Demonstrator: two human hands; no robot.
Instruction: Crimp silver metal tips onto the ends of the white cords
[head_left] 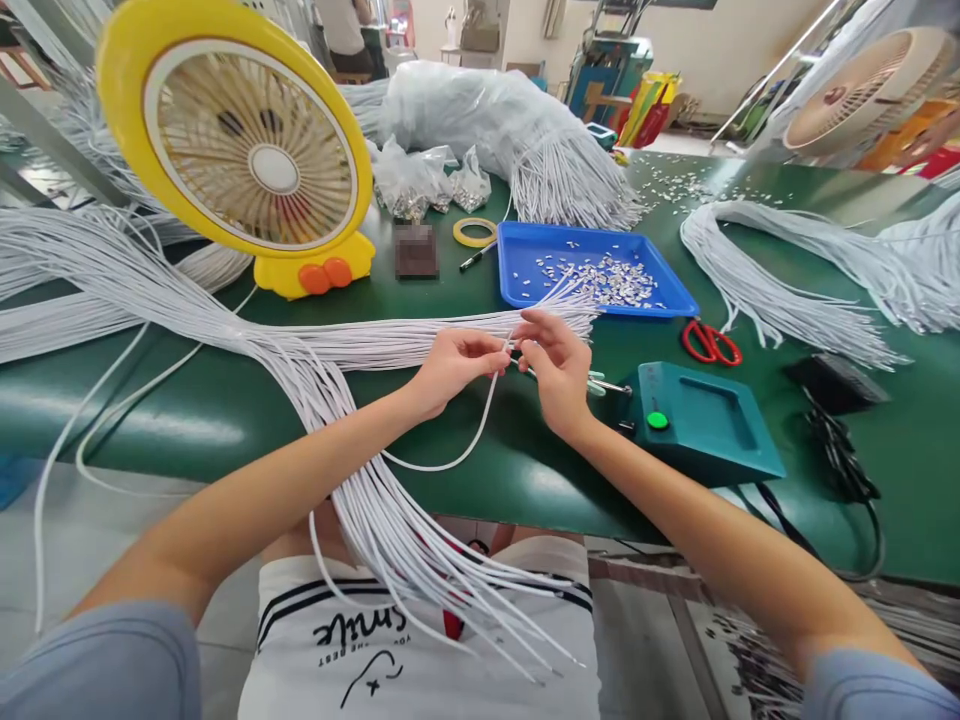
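My left hand [459, 368] is closed, thumb and forefinger pinching a thin white cable [487, 405] near its end. From there the cable loops down and back to the left. My right hand [559, 378] meets it fingertip to fingertip, its curled fingers at the cable's end; whatever small piece they pinch is too small to make out. Behind both hands lies a bundle of white cables [360, 342] along the table. Another bunch [405, 525] hangs over the table edge onto my lap. A green tabletop device [701, 420] with a thin metal tip stands right of my right hand.
A blue tray [517, 285] of small metal pieces sits beyond my hands. Red scissors [711, 342], yellow tape [475, 232], a pen [474, 260] and a yellow fan [274, 170] stand around. More cables [780, 270] and a black adapter [832, 382] lie at right.
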